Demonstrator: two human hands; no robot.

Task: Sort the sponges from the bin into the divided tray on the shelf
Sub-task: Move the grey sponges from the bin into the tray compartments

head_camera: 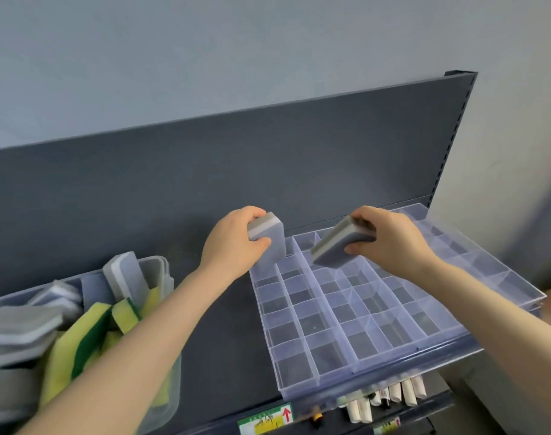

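Note:
A clear divided tray (355, 361) with several compartments lies on the dark shelf at the right. My left hand (233, 243) grips a grey sponge (269, 238), held upright over the tray's far left corner. My right hand (390, 240) grips a second grey sponge (336, 246), tilted above the tray's back compartments. At the left stands a clear plastic bin (162, 277) full of grey sponges (20, 324) and yellow-and-green sponges (89, 337). My left forearm crosses in front of the bin.
The shelf's dark back panel (205, 171) rises behind the tray and bin, with a pale wall (236, 42) above. Under the tray's front edge sit a label with a red arrow (267, 419) and several white packets (393, 394) on a lower level.

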